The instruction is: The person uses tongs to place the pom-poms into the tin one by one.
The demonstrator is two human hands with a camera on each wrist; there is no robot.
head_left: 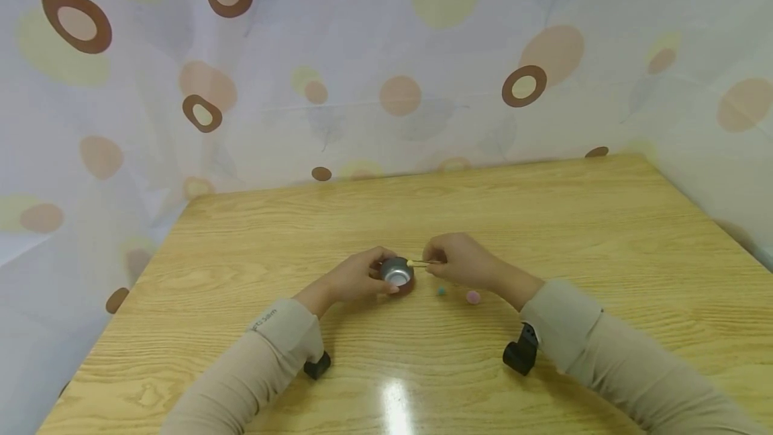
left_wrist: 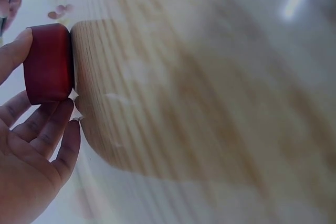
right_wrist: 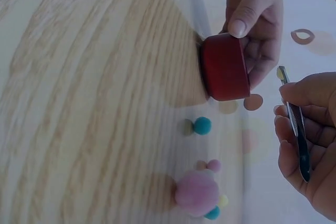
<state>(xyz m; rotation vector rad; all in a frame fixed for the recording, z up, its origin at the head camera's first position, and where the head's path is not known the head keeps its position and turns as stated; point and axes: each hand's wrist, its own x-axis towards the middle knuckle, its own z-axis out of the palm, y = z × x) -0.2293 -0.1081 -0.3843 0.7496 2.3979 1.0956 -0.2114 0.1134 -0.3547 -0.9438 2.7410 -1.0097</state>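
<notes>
A small round red cup (left_wrist: pixel 50 64) with a bare metal inside (head_left: pixel 398 276) stands on the table. My left hand (head_left: pixel 353 279) grips it from the left, thumb at the near side and fingers around the far side. In my right hand (head_left: pixel 464 262) I pinch metal tweezers (right_wrist: pixel 298 129) between thumb and fingers. Their tips hold a tiny yellow ball (head_left: pixel 410 263), right at the cup's right rim in the head view. Nearest below the right hand lie a teal pom-pom (right_wrist: pixel 202 125) and a larger pink pom-pom (right_wrist: pixel 197 193).
Around the pink pom-pom in the right wrist view show smaller balls: a pink one (right_wrist: pixel 213 166), a yellow one (right_wrist: pixel 223 200) and a teal one (right_wrist: pixel 212 213). The wooden table (head_left: pixel 302 220) meets a spotted cloth (head_left: pixel 362 133) at the back and sides.
</notes>
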